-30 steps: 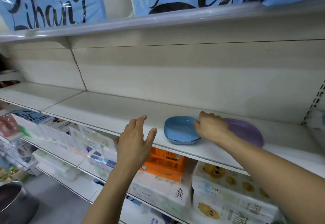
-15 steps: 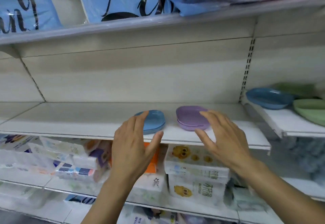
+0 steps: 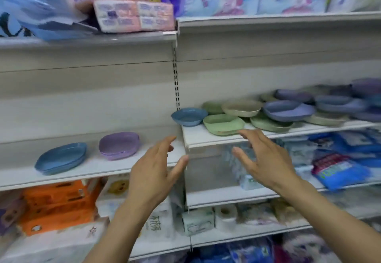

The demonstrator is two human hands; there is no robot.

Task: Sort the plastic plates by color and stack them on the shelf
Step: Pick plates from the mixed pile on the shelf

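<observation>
Left hand (image 3: pixel 153 172), right hand (image 3: pixel 262 159) spread, empty (both blurred); green plate (image 3: pixel 223 124) beyond right fingertips, shelf edge (image 3: pixel 206 143) between.

One head-worn view, facing forward and slightly down at the shelf (image 3: pixel 288 132). It sits close, within arm's reach.

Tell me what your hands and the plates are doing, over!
Left hand and right hand open, empty. Blue stack and purple stack sorted on left shelf. Mixed plates waiting right. Nothing blocking.

White shop shelving (image 3: pixel 226 72) stocked with seemingly tissue packs (image 3: pixel 55 203).
</observation>
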